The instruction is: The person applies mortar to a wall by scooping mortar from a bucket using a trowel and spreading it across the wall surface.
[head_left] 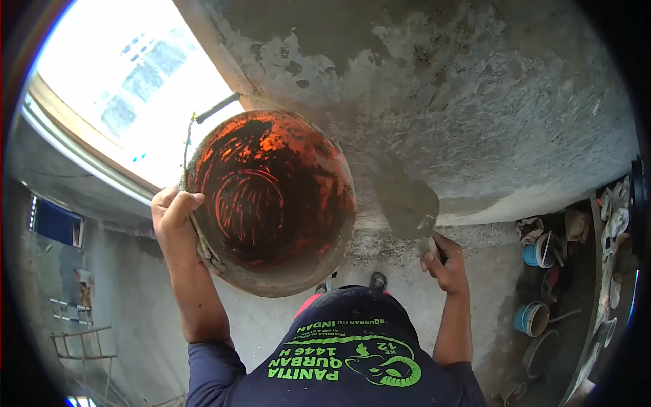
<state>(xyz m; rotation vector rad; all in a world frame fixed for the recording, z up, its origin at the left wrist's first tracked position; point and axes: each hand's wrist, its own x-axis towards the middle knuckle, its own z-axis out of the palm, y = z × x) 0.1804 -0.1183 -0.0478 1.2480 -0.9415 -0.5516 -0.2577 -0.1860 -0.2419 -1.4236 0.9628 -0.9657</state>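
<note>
My left hand grips the rim of a round bucket, its mouth tilted toward me. Orange plastic shows through dark streaks and smears inside it, and grey residue coats its edge. A bucket handle sticks out at the upper left. On the right, my right hand is closed around the handle of a trowel. The broad grey blade points up and left, close to the rough plastered wall; whether it touches the wall I cannot tell.
A bright window opening lies at the upper left, beside the bucket. Along the right side stand blue-and-white pails and a dark round tub. A ladder-like frame is at the lower left on the concrete floor side.
</note>
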